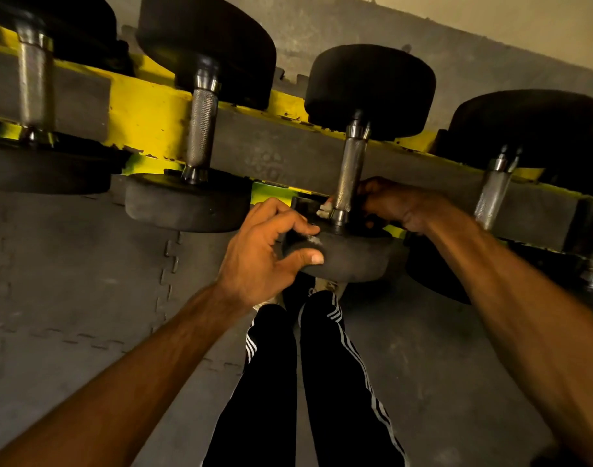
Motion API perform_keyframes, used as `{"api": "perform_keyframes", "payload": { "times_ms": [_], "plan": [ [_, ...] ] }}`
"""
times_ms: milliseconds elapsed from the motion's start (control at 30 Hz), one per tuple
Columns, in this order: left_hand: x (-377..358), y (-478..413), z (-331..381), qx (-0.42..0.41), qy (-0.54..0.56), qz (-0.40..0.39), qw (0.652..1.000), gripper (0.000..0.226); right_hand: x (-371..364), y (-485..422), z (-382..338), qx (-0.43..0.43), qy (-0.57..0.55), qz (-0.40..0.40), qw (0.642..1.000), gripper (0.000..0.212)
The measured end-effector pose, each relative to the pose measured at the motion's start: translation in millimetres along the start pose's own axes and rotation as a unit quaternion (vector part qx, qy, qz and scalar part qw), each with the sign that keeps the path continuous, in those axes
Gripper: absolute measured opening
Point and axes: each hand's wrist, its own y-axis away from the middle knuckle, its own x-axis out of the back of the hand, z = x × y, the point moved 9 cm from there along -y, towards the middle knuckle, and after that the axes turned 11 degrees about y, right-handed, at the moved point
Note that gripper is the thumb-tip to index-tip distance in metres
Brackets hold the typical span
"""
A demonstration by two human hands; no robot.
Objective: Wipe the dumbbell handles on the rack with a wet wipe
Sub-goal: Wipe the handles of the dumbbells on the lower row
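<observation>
One white scrap of the wet wipe [324,210] is all that shows, poking out left of the handle [348,170] at its lower collar. The rest is hidden behind the bar and the fingers.

The handle belongs to the third dumbbell [369,92] from the left, at the middle of the frame, lying across the yellow rack [147,116]. Its long axis runs from the far head at upper centre down to the near head [352,261], with the lower end leaning slightly left.

The right hand [394,203] comes in from the right edge, its grip curled round the handle's lower end. Its fingertips are out of sight behind the bar, so whether they press the wipe cannot be told. The left hand [265,254] has its grip clenched on the near head, thumb on the rim and fingers over the top face. A second pale fleck there is too small to identify.

Three other dumbbells [201,129] lie roughly parallel, and the frame cuts off the outermost two. At lower centre, legs in black striped trousers [335,382] stand on a grey floor mat [69,281].
</observation>
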Motion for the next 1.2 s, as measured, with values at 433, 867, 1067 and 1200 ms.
{"api": "perform_keyframes", "payload": {
  "times_ms": [433,867,1067,1200],
  "plan": [
    [-1,0,-1,-0.006,-0.001,0.001,1.0,0.035,0,5,-4,0.015,0.035,-0.057,0.998,0.032],
    [0,-2,1,-0.008,0.001,0.0,1.0,0.037,24,59,-21,0.088,0.059,0.248,0.963,0.012],
    [0,-1,0,-0.014,0.006,0.006,1.0,0.036,54,66,-32,0.142,0.004,0.422,0.896,0.016],
    [1,-1,2,-0.016,0.005,0.013,1.0,0.036,24,57,-29,0.141,0.117,0.275,0.944,0.015]
  ]
}}
